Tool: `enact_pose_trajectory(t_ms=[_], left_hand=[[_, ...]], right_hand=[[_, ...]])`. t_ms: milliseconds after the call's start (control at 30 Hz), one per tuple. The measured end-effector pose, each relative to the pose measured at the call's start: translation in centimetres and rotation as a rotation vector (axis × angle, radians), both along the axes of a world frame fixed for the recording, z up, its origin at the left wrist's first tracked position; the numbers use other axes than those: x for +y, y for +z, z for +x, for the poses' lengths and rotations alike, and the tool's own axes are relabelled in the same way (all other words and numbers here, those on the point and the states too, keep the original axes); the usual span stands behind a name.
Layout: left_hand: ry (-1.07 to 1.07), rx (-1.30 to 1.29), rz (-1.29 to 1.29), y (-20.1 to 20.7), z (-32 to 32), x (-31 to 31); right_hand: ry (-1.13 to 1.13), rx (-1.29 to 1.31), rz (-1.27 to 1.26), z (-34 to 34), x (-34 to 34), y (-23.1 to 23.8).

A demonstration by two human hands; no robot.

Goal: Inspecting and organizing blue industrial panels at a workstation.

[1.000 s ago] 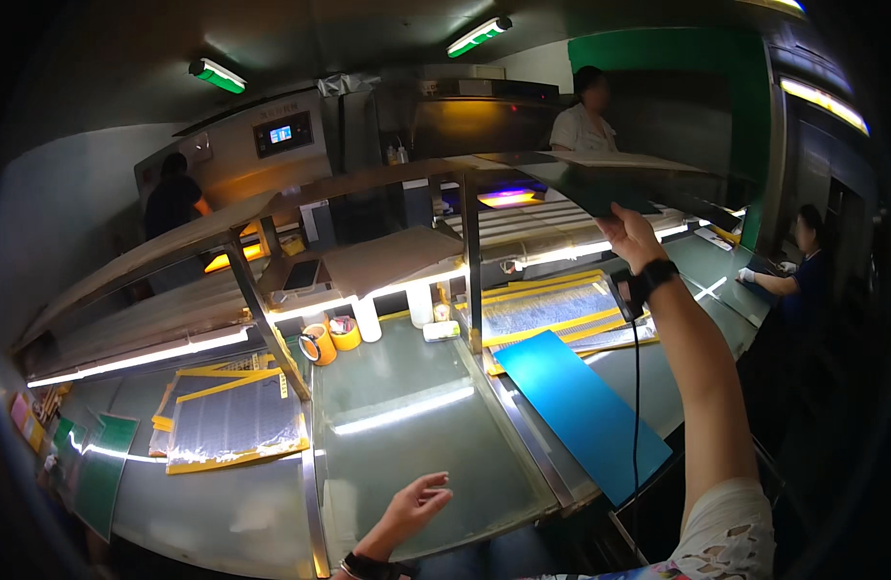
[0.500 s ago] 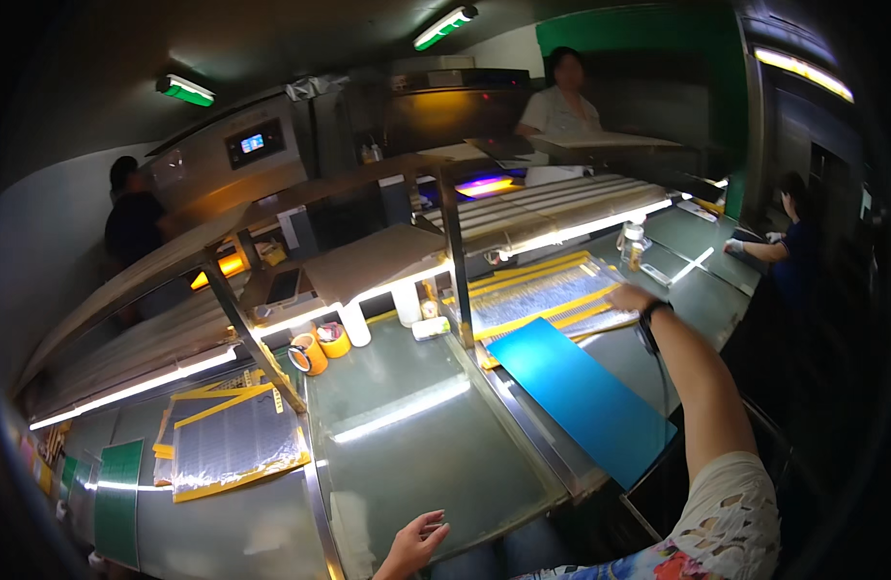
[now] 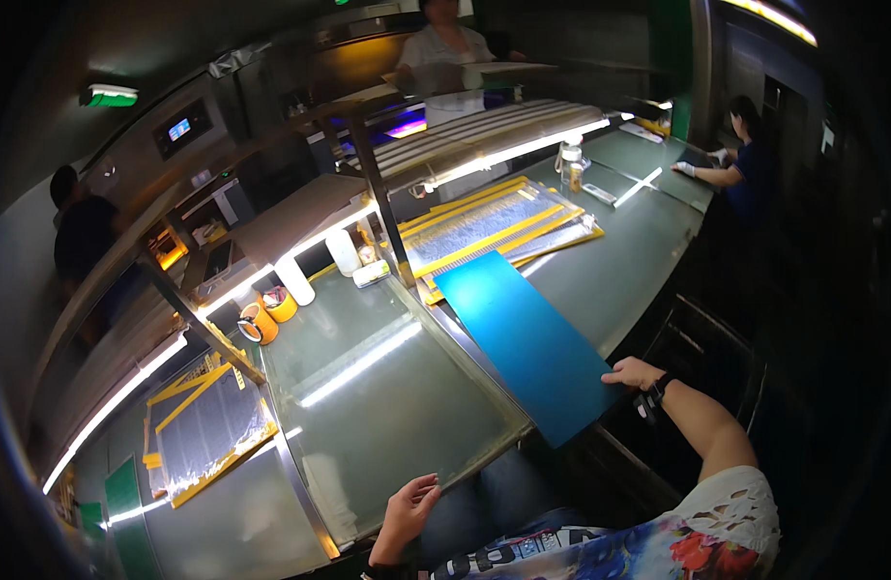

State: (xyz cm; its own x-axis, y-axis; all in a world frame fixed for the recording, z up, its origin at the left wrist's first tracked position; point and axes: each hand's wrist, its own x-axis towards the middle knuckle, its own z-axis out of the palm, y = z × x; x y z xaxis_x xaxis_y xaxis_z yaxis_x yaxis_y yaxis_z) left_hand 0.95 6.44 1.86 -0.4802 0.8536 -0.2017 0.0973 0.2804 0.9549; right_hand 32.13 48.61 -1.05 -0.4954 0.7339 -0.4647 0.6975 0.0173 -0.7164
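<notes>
A flat blue panel (image 3: 523, 338) lies slanted across the bench, its near end sticking out past the front edge. My right hand (image 3: 633, 373) pinches the panel's right edge close to that near end, with a dark band around the wrist. Nothing is in my left hand (image 3: 408, 505), which hovers by the front edge of the glass worktop (image 3: 397, 406) with loosely bent fingers apart. Just beyond the panel's far end are clear film sheets with yellow borders (image 3: 494, 227), partly stacked on each other.
More yellow-bordered sheets (image 3: 213, 425) and a green panel (image 3: 126, 512) lie at left. Orange tape rolls (image 3: 259, 324) and white rolls (image 3: 294, 281) stand under the lit shelf. A jar (image 3: 572, 169) stands farther back. Co-workers are at far left, behind the shelf and at right.
My right hand has come back from the yellow-bordered sheets and now holds the blue panel's edge. The panel's near end has swung left, and the whole view has shifted.
</notes>
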Motion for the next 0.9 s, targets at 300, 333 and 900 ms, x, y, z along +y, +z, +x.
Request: enact_pose_trajectory(t_ms=[300,333,900], left_hand=[[0.061,0.026,-0.019,-0.2,0.5,-1.8],[0.103,0.032,0.005,0.1,0.6,-1.9],[0.145,0.165,0.079,-0.6,0.5,0.5]], right_hand=[[-0.064,0.629,-0.525,-2.9,-16.8,-1.1],[-0.109,0.759,-0.397,-3.7,-18.2,-0.1],[-0.761,0.239,0.961,10.3,-15.8,5.1]])
